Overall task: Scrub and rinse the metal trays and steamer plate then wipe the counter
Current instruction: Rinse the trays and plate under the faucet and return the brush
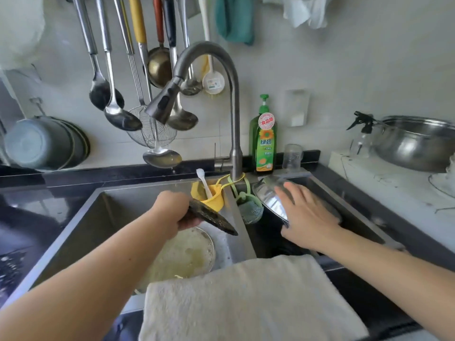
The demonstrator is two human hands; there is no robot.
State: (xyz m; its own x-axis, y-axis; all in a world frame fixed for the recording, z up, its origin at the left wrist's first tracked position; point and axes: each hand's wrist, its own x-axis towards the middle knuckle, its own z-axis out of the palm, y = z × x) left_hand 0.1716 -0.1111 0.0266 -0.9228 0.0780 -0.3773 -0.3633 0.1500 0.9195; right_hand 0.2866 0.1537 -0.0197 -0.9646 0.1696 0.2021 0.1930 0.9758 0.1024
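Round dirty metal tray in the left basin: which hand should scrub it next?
Left, probably. The left hand already grips the dark scouring pad directly above that round dirty metal tray. The right hand rests open on the shiny metal plate over the right basin.

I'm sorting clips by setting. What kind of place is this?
Most likely a home kitchen, at the sink: a double steel sink under a gooseneck faucet, ladles and a strainer hanging on the wall, and a dish soap bottle.

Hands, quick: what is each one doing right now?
Left hand: grips a dark scrub pad.
Right hand: open, fingers straight on a shiny metal tray.
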